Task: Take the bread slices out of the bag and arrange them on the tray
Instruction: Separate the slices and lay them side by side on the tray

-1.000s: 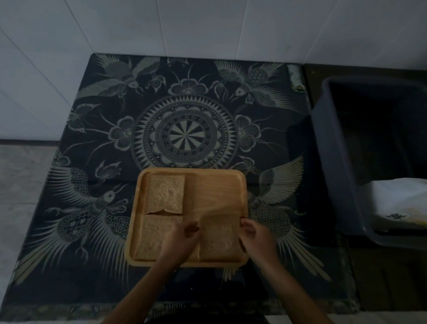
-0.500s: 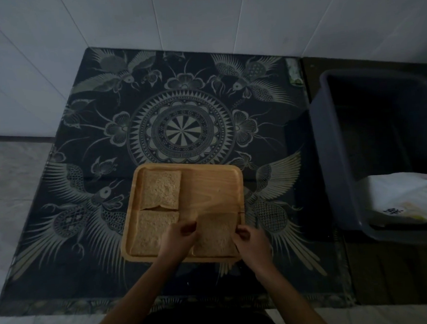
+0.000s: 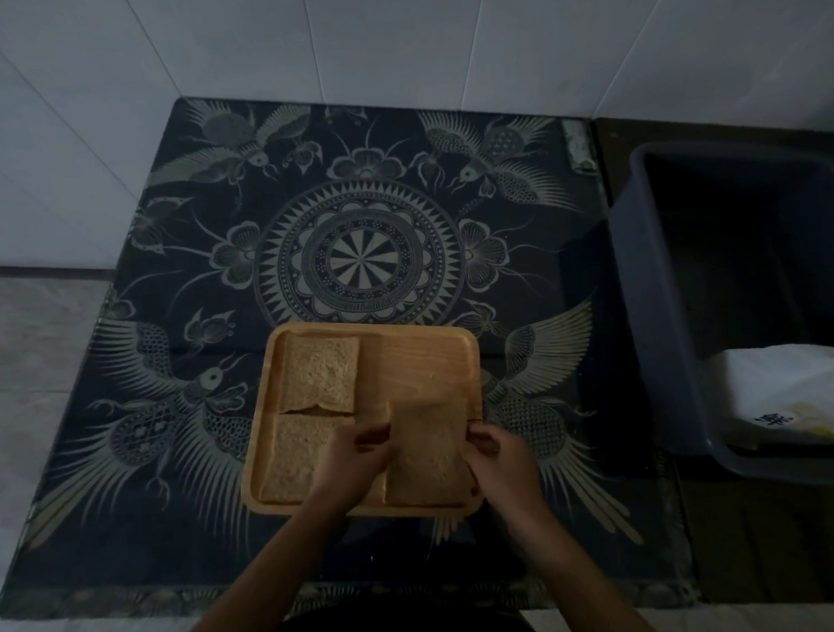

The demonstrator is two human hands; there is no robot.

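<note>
A square wooden tray [image 3: 423,359] lies on the dark patterned table near its front edge. One bread slice [image 3: 320,372] fills the tray's far left quarter and a second slice [image 3: 294,462] lies in the near left quarter. A third slice [image 3: 427,451] sits in the near right quarter, pinched at its left edge by my left hand [image 3: 353,461] and at its right edge by my right hand [image 3: 502,463]. The white bread bag [image 3: 800,390] rests inside the bin at the right.
A dark grey plastic bin [image 3: 661,308] stands to the right of the table, close to the tray. The table [image 3: 361,250] carries a mandala and bird pattern. White tiled walls rise behind it, and pale floor shows at the left.
Both hands stay on the third slice at the tray's near right quarter, having shifted only slightly. The view has drifted a little.
</note>
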